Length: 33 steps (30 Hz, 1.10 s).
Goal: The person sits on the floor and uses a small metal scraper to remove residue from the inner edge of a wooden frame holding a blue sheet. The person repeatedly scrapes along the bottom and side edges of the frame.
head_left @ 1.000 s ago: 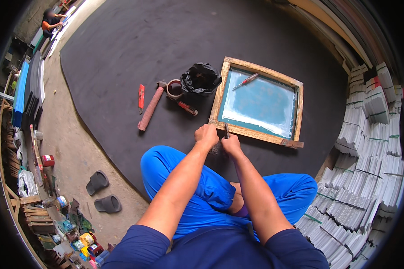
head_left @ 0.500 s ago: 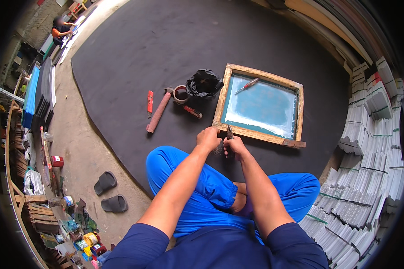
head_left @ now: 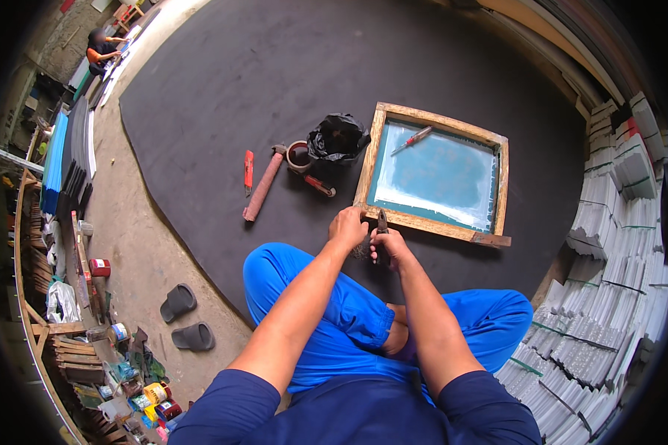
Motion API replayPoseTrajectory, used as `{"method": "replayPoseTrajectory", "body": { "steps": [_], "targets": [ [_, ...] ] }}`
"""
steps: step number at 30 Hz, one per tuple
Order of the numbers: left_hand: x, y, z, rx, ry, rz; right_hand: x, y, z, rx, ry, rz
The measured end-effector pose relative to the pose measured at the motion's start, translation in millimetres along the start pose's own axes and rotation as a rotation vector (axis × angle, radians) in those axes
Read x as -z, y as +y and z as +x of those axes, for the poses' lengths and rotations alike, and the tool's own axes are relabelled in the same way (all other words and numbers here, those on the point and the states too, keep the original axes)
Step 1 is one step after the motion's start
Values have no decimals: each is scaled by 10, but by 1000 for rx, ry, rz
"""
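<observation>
A screen-printing workshop, by every sign: wooden screen frame (head_left: 436,174) with teal mesh flat on a big dark floor mat (head_left: 289,81), hammer (head_left: 263,185) and red knife (head_left: 249,170) beside it, white stacked sheets (head_left: 616,245) along the right (bundled), paint tins (head_left: 156,393) and timber scraps (head_left: 67,337) lower left, concrete floor (head_left: 141,252).

The wooden frame (head_left: 440,224) is light brown and holds a teal screen (head_left: 438,172) edged with pale whitish streaks, on which a red-handled tool (head_left: 413,139) lies. It rests on a dark grey mat (head_left: 223,89) beside a crumpled black bag (head_left: 337,138), a red-and-black tool (head_left: 318,185), a brownish-pink hammer handle (head_left: 263,188) and an orange-red cutter (head_left: 249,170). The trousers (head_left: 341,319) are bright blue, the shirt (head_left: 364,411) navy, the 2 slippers (head_left: 185,319) dark grey on tan concrete, and the stacked sheets (head_left: 616,245) white and grey.
</observation>
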<state>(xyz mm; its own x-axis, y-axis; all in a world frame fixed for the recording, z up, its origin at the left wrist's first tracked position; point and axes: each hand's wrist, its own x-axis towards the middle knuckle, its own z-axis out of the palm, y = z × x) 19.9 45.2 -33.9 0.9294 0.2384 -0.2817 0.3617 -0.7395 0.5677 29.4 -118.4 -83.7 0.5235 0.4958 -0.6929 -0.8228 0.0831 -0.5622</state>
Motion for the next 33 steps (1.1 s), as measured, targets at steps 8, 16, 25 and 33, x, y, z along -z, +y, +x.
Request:
{"method": "replayPoseTrajectory", "body": {
  "steps": [8, 16, 25, 33],
  "targets": [
    [111, 42, -31, 59, -7, -83, 149, 132, -3, -194, -394, 457],
    [187, 11, -96, -443, 67, 233, -32, 31, -355, -85, -184, -171],
    [84, -119, -123, -511, -19, 429, -70, 9, -531, -191, -180, -247],
    [257, 62, -179, -90, -263, 525, -122, -63, -571, -318, -74, -401]
  ]
}}
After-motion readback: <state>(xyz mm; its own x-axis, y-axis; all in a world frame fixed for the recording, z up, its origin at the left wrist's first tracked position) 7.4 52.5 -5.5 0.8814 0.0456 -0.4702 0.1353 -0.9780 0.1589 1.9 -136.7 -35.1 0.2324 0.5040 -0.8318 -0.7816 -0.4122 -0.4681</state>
